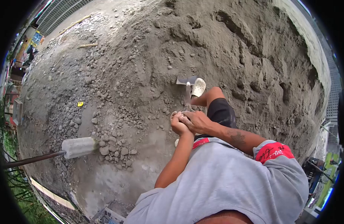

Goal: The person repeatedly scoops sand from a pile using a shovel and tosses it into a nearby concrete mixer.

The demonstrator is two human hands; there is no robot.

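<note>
Both of my hands meet low in front of my body, around the upper end of a shovel (188, 93). My left hand (178, 124) is closed at the grip, its fingers pressed against the other hand. From the right, my right hand (198, 121) wraps over the same grip, partly hiding it. The shaft runs forward, away from me, to a metal blade (183, 80) at the grey soil. Right beside the blade is my foot in a white clog (199, 87), overlapping its edge in this view.
A bank of loose grey soil (216, 48) rises ahead and to the right, with hollows in it. Stones (116, 149) lie scattered on the left. A concrete block (79, 147) with a brown pole stands there, near a small yellow scrap (80, 104).
</note>
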